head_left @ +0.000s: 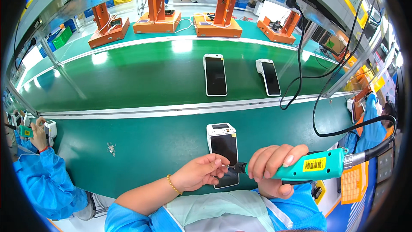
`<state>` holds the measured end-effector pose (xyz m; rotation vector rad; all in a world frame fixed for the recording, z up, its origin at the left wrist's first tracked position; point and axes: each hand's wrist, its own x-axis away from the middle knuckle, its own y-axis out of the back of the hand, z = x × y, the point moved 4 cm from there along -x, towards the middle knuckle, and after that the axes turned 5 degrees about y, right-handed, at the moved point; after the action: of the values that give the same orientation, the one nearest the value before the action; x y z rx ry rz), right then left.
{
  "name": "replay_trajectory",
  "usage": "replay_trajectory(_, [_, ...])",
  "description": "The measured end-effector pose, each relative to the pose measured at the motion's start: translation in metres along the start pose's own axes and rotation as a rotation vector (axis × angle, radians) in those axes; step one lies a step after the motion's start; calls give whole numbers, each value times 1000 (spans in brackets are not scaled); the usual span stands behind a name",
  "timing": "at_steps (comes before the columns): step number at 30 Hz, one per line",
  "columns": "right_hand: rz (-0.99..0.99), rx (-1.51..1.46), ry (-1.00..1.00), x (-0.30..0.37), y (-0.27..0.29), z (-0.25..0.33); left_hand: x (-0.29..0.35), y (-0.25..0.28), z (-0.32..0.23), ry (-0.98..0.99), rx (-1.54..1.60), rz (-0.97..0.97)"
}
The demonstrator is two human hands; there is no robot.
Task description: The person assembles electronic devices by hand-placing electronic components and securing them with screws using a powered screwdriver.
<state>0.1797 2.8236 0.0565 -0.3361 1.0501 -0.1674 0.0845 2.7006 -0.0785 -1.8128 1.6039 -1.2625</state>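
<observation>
My right hand point(272, 163) is wrapped round a teal electric screwdriver point(330, 166) with a yellow label. The tool lies nearly level, its black nose pointing left. At its tip, my left hand point(198, 174) has thumb and fingers pinched together on something too small to make out. Behind and below the hands, a white card payment terminal point(223, 144) with a dark screen lies face up on the green bench point(141, 141). My hands and the tool's nose cover part of its lower half.
A heap of small screws point(111, 149) lies left on the bench. Beyond the metal rail, two more terminals point(215, 75) point(270, 77) rest on the green belt. Orange fixtures point(219, 23) stand behind. A black cable point(319, 124) loops at right. Co-workers in blue sleeves point(45, 180) sit on both sides.
</observation>
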Motion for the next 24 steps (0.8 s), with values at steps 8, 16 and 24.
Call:
replay_trajectory(8, [-139,156,-51,-15,27,-7,5,15,-53,-678,-1167,-654])
replay_trajectory(16, [28,223,36,-18,66,-45,-23,16,-71,-887,-1430,-661])
replay_trajectory(24, [61,217,38,-15,75,-54,-36,26,-65,-748,-1362,-574])
